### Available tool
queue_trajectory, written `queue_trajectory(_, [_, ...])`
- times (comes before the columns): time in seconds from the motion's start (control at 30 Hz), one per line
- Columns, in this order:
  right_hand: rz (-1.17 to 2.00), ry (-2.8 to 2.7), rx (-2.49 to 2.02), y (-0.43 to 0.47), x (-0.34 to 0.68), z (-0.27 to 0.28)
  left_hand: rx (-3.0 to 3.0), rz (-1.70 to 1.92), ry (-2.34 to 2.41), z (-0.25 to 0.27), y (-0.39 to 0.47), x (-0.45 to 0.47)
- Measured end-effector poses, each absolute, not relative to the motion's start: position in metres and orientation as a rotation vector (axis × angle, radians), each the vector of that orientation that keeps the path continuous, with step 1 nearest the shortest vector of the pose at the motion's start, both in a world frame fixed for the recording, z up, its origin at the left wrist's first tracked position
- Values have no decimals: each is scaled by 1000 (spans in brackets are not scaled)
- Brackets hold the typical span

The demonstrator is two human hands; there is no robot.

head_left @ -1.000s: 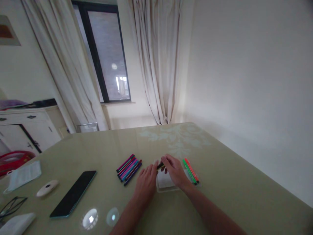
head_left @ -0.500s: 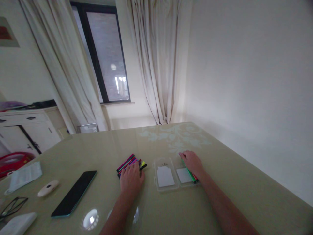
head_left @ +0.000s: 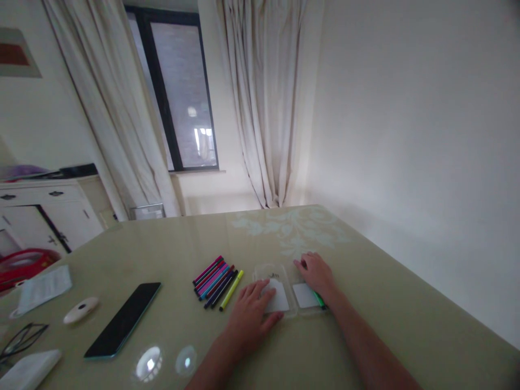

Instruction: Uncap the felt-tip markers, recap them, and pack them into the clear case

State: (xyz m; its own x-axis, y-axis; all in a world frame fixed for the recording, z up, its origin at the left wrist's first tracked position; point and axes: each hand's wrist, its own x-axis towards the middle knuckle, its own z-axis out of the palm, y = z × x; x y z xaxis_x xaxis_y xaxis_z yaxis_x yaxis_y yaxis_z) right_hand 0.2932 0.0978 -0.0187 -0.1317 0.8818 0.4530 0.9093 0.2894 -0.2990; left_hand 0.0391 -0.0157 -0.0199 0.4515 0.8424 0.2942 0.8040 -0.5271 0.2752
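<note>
My left hand [head_left: 252,313] lies with fingers spread over the left half of an open clear plastic case [head_left: 260,269], touching a white card [head_left: 283,299] there. My right hand [head_left: 317,272] curls over the far edge of the case's right half. From beneath its palm sticks out the end of a green marker [head_left: 320,300]; the rest of it is hidden. Another white card [head_left: 303,295] shows in that half. Left of the case, several coloured markers [head_left: 213,279] lie side by side, a yellow marker [head_left: 231,291] on their right end.
A black phone [head_left: 124,319] lies on the table at left. Beyond it are a cream oval object [head_left: 81,310], a face mask [head_left: 45,290], a dark cable or glasses [head_left: 24,341] and a white block [head_left: 30,371]. A wall [head_left: 426,189] borders the table's right side.
My left hand has left the markers and moved right onto the case. The markers there are now uncovered, in a neater row. My right hand has shifted only slightly; less of the markers under it shows.
</note>
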Motion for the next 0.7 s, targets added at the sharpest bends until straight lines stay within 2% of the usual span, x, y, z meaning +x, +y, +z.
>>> queue_trajectory(0.27, [180,-1825,-1525,102,294,-15,2571,589,1514,-11,-17,37])
queue_trajectory(0.53, [539,-1766,-1184,97,295,8,2579,631,1499,-20,-14,37])
queue_trajectory(0.7, [689,-1433,-1177,97,295,9,2712,789,1373,-4,-16,36])
